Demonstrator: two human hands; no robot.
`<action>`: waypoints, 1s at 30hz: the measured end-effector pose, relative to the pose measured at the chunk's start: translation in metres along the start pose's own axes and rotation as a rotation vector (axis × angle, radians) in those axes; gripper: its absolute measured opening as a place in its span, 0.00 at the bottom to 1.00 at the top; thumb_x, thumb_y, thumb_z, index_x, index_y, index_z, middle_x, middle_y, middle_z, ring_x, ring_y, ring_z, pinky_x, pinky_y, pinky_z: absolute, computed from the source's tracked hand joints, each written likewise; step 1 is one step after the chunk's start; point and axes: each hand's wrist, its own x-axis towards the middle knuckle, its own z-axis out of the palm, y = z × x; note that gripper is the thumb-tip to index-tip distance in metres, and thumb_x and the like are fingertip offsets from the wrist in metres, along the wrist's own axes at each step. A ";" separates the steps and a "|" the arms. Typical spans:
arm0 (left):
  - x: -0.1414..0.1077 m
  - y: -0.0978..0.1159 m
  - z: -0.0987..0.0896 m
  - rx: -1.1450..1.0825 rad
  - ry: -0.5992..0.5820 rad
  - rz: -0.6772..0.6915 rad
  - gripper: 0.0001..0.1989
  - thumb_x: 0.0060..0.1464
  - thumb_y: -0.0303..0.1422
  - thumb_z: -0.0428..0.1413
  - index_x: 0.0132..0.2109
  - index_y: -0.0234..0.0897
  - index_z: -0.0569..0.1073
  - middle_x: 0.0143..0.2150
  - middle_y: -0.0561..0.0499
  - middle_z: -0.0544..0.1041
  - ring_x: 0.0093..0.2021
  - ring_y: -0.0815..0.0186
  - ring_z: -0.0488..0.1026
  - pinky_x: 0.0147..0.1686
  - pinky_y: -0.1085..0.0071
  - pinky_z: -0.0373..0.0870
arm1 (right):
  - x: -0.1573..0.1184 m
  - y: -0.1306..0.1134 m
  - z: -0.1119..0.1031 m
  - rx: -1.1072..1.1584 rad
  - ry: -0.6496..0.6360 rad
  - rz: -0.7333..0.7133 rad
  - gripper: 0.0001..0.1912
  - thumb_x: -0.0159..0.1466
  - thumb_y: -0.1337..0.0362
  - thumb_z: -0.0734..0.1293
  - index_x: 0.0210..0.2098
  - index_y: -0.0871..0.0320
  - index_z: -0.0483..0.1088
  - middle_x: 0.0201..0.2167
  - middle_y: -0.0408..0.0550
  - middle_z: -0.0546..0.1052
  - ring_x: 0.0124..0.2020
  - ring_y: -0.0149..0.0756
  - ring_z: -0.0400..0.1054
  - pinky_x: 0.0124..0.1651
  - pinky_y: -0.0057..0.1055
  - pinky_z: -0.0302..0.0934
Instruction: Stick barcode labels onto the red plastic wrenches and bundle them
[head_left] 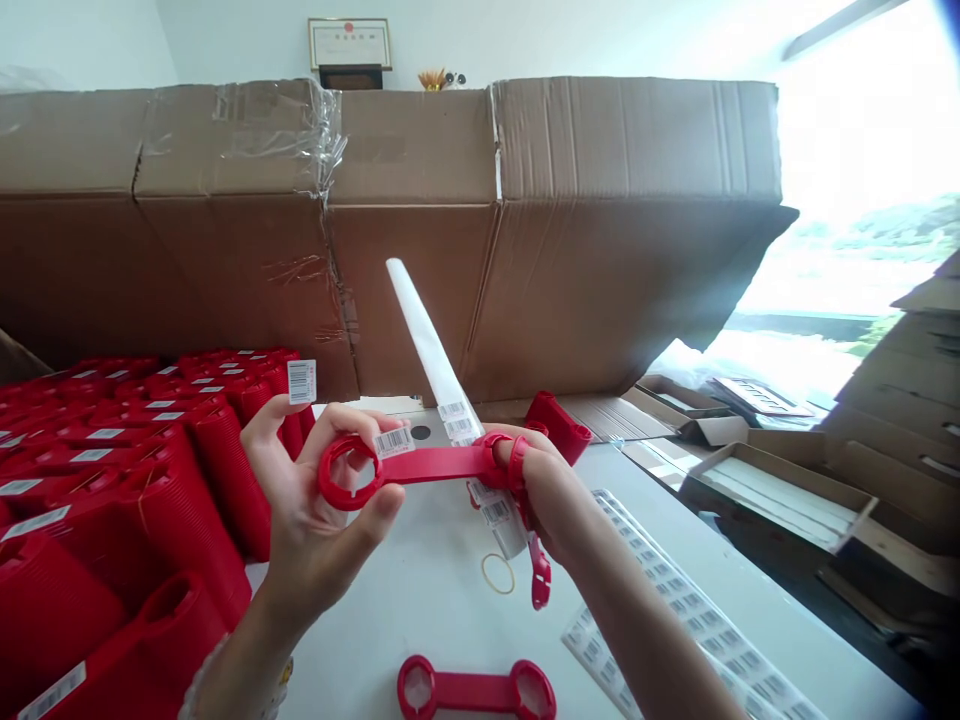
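My left hand (322, 490) pinches one end of a red plastic bar with a ring at each end (435, 464). A barcode sticker (301, 382) clings to its raised index fingertip, and another barcode sticker (394, 442) sits at the other fingers along the bar's upper edge. My right hand (544, 490) is closed around the bar's other end, with more red ring-ended pieces (539, 575) bunched in it. A long white strip with barcode stickers (431, 350) slants up behind the bar by the right hand; whether that hand grips it is unclear. Another ringed bar (476, 690) lies nearest me.
Bundled red pieces with barcode labels (150, 480) are stacked at the left. A sticker sheet (697, 620) lies under my right forearm, and a rubber band (498, 574) lies on the white table (360, 620). Large cardboard boxes (420, 280) stand behind; open cartons (780, 490) are at the right.
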 end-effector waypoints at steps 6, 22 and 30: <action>0.002 0.000 -0.006 -0.141 0.112 -0.161 0.17 0.65 0.33 0.59 0.57 0.52 0.64 0.44 0.54 0.74 0.56 0.62 0.73 0.62 0.57 0.69 | -0.015 -0.015 0.009 -0.002 0.101 -0.118 0.04 0.55 0.68 0.60 0.25 0.55 0.64 0.22 0.43 0.66 0.26 0.35 0.61 0.26 0.29 0.54; 0.000 0.046 0.006 0.576 0.152 -0.278 0.23 0.54 0.44 0.67 0.51 0.49 0.66 0.33 0.56 0.81 0.43 0.57 0.76 0.30 0.67 0.73 | -0.026 -0.014 0.010 -0.372 0.261 -0.278 0.11 0.60 0.72 0.56 0.23 0.54 0.60 0.20 0.42 0.67 0.22 0.31 0.56 0.19 0.27 0.46; -0.001 0.046 0.005 0.472 0.040 -0.337 0.21 0.60 0.38 0.63 0.54 0.52 0.62 0.33 0.55 0.81 0.34 0.62 0.80 0.07 0.79 0.57 | -0.036 -0.018 0.014 -0.361 0.197 -0.293 0.11 0.61 0.72 0.57 0.24 0.54 0.59 0.21 0.44 0.72 0.22 0.33 0.62 0.18 0.26 0.51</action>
